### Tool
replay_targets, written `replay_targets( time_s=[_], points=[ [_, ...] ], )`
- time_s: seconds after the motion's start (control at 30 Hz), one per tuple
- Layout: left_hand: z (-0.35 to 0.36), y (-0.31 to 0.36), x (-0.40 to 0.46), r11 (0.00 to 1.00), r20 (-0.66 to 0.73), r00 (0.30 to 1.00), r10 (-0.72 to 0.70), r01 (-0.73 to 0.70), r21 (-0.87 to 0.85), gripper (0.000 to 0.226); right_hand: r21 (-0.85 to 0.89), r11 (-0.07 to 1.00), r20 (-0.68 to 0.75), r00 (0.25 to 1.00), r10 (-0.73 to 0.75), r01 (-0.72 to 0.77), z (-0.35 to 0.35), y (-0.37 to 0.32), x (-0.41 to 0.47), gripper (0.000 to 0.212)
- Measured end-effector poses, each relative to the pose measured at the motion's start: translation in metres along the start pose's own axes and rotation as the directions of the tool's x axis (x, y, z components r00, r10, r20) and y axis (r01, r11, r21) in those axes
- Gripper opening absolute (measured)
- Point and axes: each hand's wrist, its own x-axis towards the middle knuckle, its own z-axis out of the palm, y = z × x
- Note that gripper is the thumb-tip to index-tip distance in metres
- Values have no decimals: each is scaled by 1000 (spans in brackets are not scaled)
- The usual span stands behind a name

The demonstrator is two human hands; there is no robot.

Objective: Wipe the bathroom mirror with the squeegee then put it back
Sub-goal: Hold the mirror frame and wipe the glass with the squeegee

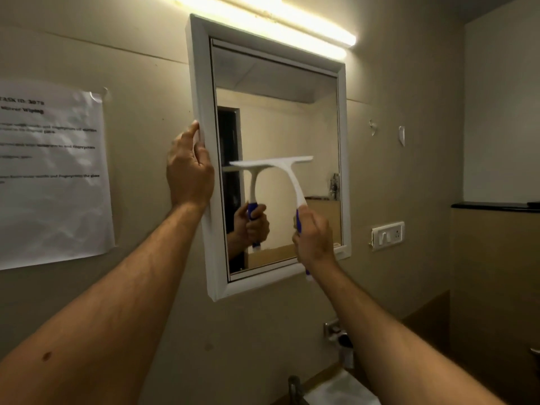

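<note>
A white-framed bathroom mirror (201, 92) hangs on the beige wall, tilted in this view. My left hand (188, 171) grips the frame's left edge about halfway up. My right hand (314, 239) is closed around the blue handle of a white squeegee (287, 173). Its blade lies roughly level against the glass at mid-height, in the lower half of the mirror. The glass reflects the squeegee and the hand holding it.
A lit tube light (292, 23) runs above the mirror. A printed paper sheet (49, 176) is taped to the wall on the left. A switch plate (388, 235) sits right of the mirror, a dark ledge (493, 206) farther right. A tap (295, 387) and basin edge lie below.
</note>
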Motion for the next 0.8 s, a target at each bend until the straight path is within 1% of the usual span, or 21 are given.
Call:
replay_targets(
  time_s=[0.1, 0.2, 0.23, 0.27, 0.3, 0.33, 0.37, 0.4, 0.43, 0.47, 0.5, 0.57, 0.67, 0.8],
  points=[
    [4, 13, 23, 998, 14, 999, -41, 41, -42, 41, 17, 1000, -3, 1000, -9, 9, 12, -34, 37, 39],
    [7, 29, 34, 995, -20, 997, -80, 78, -62, 43, 43, 999, -48, 999, 6, -4, 23, -55, 66, 41],
    [8, 35, 36, 991, -20, 996, -92, 90, -94, 46, 52, 999, -58, 998, 4, -1, 26, -61, 74, 41],
    [9, 46, 33, 989, 7, 996, -87, 87, -122, 51, 56, 998, -68, 998, -1, 5, 29, -65, 81, 42],
    [8, 62, 26, 981, 57, 989, -140, 146, -131, 55, 61, 998, -76, 997, -8, 13, 30, -70, 89, 42],
    [8, 71, 23, 987, 81, 985, -150, 154, -46, 52, 63, 998, -84, 996, -18, 23, 31, -74, 96, 41],
    [10, 69, 23, 986, 61, 986, -157, 160, -42, 45, 55, 998, -90, 995, -30, 35, 32, -78, 103, 41],
    [13, 60, 23, 992, -31, 992, -122, 121, -29, 45, 47, 998, -93, 995, -45, 50, 33, -82, 111, 41],
    [15, 51, 24, 995, -75, 993, -94, 96, 22, 48, 41, 997, -93, 994, -59, 63, 33, -86, 117, 41],
    [21, 41, 30, 997, -97, 994, -60, 63, 31, 48, 35, 997, -95, 993, -72, 76, 32, -90, 122, 41],
    [26, 33, 36, 999, -90, 995, -37, 39, 23, 46, 30, 996, -93, 992, -81, 84, 31, -93, 127, 41],
    [29, 26, 38, 1000, -120, 993, -13, 13, 1, 43, 41, 995, -73, 994, -86, 90, 31, -99, 134, 41],
    [30, 26, 36, 1000, -118, 993, 25, -27, -12, 43, 74, 995, -26, 998, -59, 61, 34, -98, 136, 40],
    [32, 21, 37, 999, -109, 994, 6, -11, -43, 43, 76, 997, 4, 1000, -30, 30, 38, -81, 128, 40]
  ],
)
